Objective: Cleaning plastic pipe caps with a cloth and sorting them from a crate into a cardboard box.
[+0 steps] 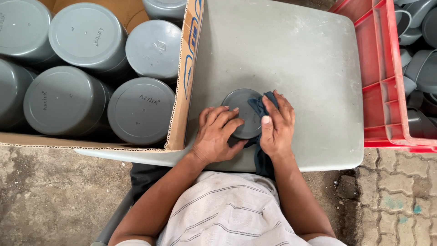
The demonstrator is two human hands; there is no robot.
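Looking down from my head, I see my left hand [217, 135] lying over the near left side of a round grey cap [243, 111], fingers curled and spread a little across its flat top, steadying it on the table [300, 54]. My right hand [276, 125] presses a dark blue cloth [258, 105] against the cap's right edge, fingers close together and bent over the cloth, thumb lying along the rim; the rest of the cloth hangs down between my wrists and off the near edge of the table. The cap sits near the front middle of the table, just beside the cardboard box [182, 91] that stands on my left. The box's corrugated wall rises right next to my left hand and hems it in on that side. Inside the box are more caps [141, 109] of the same kind, packed tight and touching, flat smooth discs of dull grey plastic with faint raised marks. On my right, well apart from my hands, a red plastic crate [378, 82] with ribbed walls holds grey fittings [421, 68], curved and hollow, some darker than others. The table top is pale grey, matt and scuffed, with rounded corners. Below it lie rough concrete on the left and paving blocks [396, 191] on the right. My striped pale shirt [227, 209] fills the bottom of the view.
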